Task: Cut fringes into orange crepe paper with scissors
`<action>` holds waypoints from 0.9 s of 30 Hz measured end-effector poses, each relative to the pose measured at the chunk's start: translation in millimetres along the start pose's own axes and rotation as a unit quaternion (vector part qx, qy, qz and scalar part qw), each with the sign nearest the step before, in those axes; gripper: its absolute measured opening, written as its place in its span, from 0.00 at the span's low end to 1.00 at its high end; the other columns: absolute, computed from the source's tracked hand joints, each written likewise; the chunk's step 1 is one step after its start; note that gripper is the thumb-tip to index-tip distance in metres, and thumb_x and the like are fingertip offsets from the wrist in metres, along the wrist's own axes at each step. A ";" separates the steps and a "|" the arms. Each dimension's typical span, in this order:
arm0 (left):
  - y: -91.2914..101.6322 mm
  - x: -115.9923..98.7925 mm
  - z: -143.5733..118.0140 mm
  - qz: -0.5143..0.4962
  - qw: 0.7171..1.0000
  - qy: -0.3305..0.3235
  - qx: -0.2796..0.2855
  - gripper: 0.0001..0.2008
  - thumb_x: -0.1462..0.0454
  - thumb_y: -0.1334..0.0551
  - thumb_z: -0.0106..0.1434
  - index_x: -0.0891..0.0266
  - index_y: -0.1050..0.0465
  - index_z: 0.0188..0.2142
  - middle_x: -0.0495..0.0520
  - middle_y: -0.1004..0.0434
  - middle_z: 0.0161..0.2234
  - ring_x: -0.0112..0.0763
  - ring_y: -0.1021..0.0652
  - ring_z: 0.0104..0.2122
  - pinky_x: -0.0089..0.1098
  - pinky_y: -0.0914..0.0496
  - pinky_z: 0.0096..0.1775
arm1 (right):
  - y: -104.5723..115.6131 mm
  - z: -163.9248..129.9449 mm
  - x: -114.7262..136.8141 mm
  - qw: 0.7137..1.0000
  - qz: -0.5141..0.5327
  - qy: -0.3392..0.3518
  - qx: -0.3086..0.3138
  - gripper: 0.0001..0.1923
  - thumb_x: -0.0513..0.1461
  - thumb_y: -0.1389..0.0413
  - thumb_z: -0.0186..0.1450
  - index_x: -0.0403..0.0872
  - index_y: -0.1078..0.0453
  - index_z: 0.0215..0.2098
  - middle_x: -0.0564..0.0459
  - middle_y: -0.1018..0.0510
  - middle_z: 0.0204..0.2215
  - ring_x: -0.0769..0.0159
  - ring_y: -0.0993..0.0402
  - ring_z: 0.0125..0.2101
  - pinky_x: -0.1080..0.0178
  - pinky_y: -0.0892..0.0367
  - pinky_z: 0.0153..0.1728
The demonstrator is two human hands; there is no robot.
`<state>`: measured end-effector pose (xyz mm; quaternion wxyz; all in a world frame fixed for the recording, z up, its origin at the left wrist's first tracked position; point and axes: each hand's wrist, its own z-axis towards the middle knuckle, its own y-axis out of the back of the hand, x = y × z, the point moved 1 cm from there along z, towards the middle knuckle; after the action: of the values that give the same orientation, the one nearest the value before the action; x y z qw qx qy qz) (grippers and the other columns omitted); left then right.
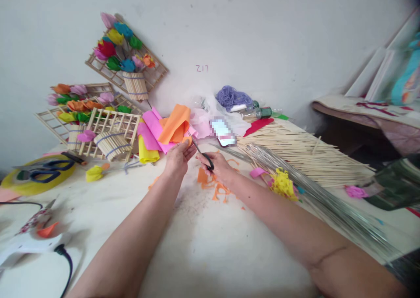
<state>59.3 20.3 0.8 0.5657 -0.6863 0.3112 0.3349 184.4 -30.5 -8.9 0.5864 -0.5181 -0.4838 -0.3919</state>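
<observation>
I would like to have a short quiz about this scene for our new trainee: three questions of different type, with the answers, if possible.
1. Where are the black-handled scissors held? A: left grip; B: right grip; C: neither.
2. True or false: The phone lies to the left of the left grip.
3. Fill in: The small scraps nearest the right grip are ____ in colour.

Key:
1. B.
2. False; the phone lies to the right of the left grip.
3. Orange.

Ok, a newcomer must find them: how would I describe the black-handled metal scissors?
Midway across the white tabletop, the person's right hand grips the metal scissors. Their black handle sets them apart from the blue-handled scissors on the round yellow disc.
</observation>
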 end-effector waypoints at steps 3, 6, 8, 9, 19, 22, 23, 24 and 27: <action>-0.4 -1.9 -0.3 0.002 1.000 0.002 -0.006 0.03 0.69 0.32 0.54 0.66 0.25 0.29 0.53 0.19 0.28 0.28 0.20 0.27 0.32 0.24 0.40 | 2.1 2.3 -3.2 1.000 0.003 0.002 0.000 0.20 0.50 0.34 0.50 0.45 0.33 0.24 0.61 0.35 0.15 0.78 0.44 0.14 0.69 0.51 0.16; -0.5 -3.0 -0.5 0.007 1.000 -0.001 0.004 0.04 0.69 0.31 0.53 0.65 0.25 0.28 0.53 0.20 0.27 0.28 0.20 0.27 0.31 0.23 0.39 | 4.8 4.1 -5.5 1.000 0.008 0.001 0.007 0.21 0.51 0.33 0.50 0.44 0.33 0.24 0.61 0.35 0.15 0.79 0.44 0.13 0.69 0.52 0.16; -0.2 -2.9 -0.2 0.012 1.000 -0.004 0.012 0.05 0.68 0.30 0.52 0.66 0.25 0.28 0.53 0.19 0.27 0.29 0.20 0.27 0.32 0.23 0.38 | 6.3 4.2 -5.7 1.000 0.012 -0.003 0.013 0.22 0.52 0.33 0.50 0.44 0.32 0.26 0.61 0.34 0.15 0.78 0.43 0.13 0.69 0.53 0.16; 0.1 -2.5 0.0 0.015 1.000 -0.005 0.014 0.05 0.68 0.30 0.52 0.66 0.24 0.29 0.53 0.19 0.28 0.29 0.20 0.27 0.32 0.23 0.38 | 6.8 3.9 -5.4 1.000 0.013 -0.005 0.015 0.22 0.53 0.34 0.51 0.44 0.31 0.26 0.61 0.34 0.15 0.78 0.43 0.13 0.69 0.53 0.16; 0.9 2.0 -0.5 0.036 0.999 -0.004 0.033 0.07 0.67 0.29 0.51 0.65 0.26 0.28 0.53 0.20 0.26 0.28 0.20 0.26 0.31 0.24 0.37 | 7.6 2.2 2.2 1.000 -0.019 -0.008 0.014 0.23 0.55 0.35 0.52 0.45 0.33 0.27 0.60 0.33 0.16 0.77 0.42 0.14 0.69 0.50 0.16; 0.2 1.6 -1.4 0.037 0.998 0.000 0.040 0.07 0.68 0.29 0.51 0.65 0.26 0.27 0.53 0.21 0.26 0.28 0.20 0.26 0.30 0.24 0.36 | 7.6 2.2 4.7 1.000 -0.019 -0.014 0.011 0.22 0.54 0.35 0.52 0.45 0.33 0.27 0.60 0.33 0.16 0.77 0.42 0.14 0.69 0.50 0.15; 0.3 1.6 -1.3 0.035 0.998 0.002 0.042 0.07 0.68 0.30 0.51 0.66 0.27 0.27 0.53 0.20 0.26 0.28 0.20 0.26 0.29 0.24 0.35 | 7.8 2.2 5.1 1.000 -0.021 -0.017 0.008 0.22 0.54 0.35 0.52 0.45 0.33 0.27 0.61 0.33 0.16 0.77 0.42 0.14 0.69 0.51 0.15; 0.5 1.6 -1.1 0.033 0.998 0.004 0.044 0.06 0.68 0.30 0.51 0.66 0.26 0.27 0.53 0.20 0.26 0.28 0.20 0.26 0.29 0.24 0.35 | 8.0 2.2 5.1 1.000 -0.022 -0.020 0.005 0.22 0.54 0.35 0.52 0.46 0.33 0.27 0.61 0.34 0.16 0.77 0.43 0.14 0.69 0.51 0.15; 1.6 2.0 -0.1 0.031 0.998 0.008 0.049 0.05 0.68 0.31 0.52 0.66 0.26 0.27 0.54 0.20 0.26 0.28 0.20 0.26 0.28 0.24 0.34 | 9.5 3.1 3.1 0.999 -0.023 -0.025 0.004 0.20 0.53 0.35 0.53 0.46 0.33 0.27 0.61 0.34 0.16 0.77 0.44 0.13 0.69 0.52 0.14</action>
<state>59.1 19.8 -1.8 0.5856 -0.6504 0.3528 0.3311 193.7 -25.8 -8.1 0.5672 -0.5144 -0.5112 -0.3903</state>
